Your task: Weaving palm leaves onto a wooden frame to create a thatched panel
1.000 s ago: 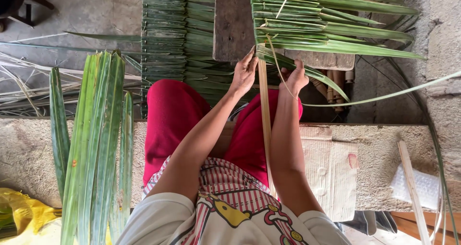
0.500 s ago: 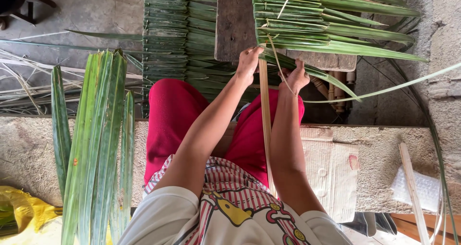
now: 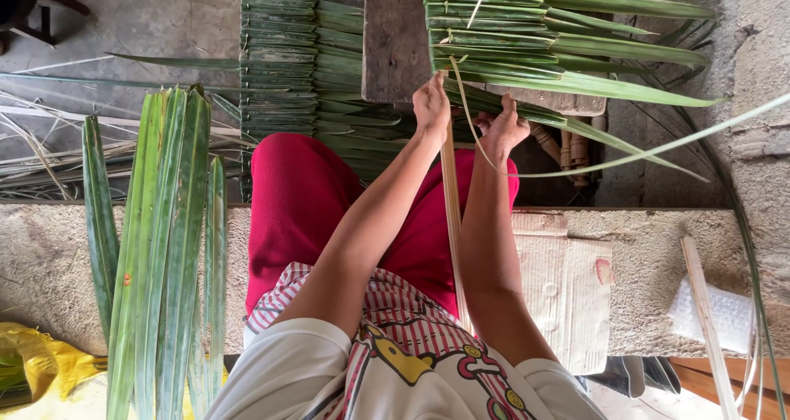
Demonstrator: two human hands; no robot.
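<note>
Green palm leaves lie across a wooden board; at its near edge I see my left hand pinching a pale strip, right hand closed on a thin strand.

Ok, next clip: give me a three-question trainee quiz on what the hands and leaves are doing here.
1. True or false: the left hand rests on the wooden board.
2. What runs down between the forearms? A) pale leaf rib B) rope C) knife
3. Which side of the red-clad lap has the loose bundle of green leaves?

Key: 1 false, it holds the rib's top at the leaf rows; 2 A; 3 the person's left.
</note>
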